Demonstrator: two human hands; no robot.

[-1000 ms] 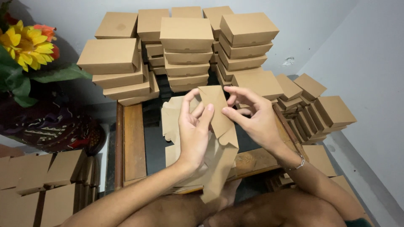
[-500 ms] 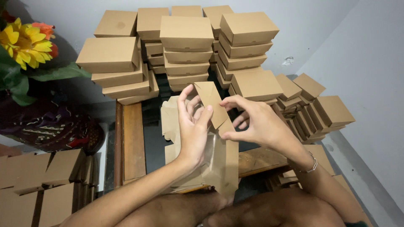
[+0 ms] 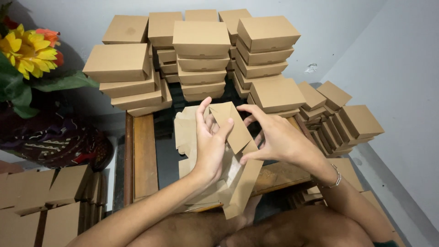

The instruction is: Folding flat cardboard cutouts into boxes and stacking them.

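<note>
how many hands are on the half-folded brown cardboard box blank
2: the left hand grips the half-folded brown cardboard box blank from the left side, and the right hand pinches its upper flap from the right. No other hands show.

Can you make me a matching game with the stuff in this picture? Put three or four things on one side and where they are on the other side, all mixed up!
Things:
1. flat brown cardboard piece
2. yellow flower
3. stacks of closed brown boxes
4. bracelet

Places:
A. at the far left, by the wall
B. on the right wrist
C. between the left hand and the right hand
D. at the back, against the wall

Pairs: 1-C, 2-A, 3-D, 4-B
</note>
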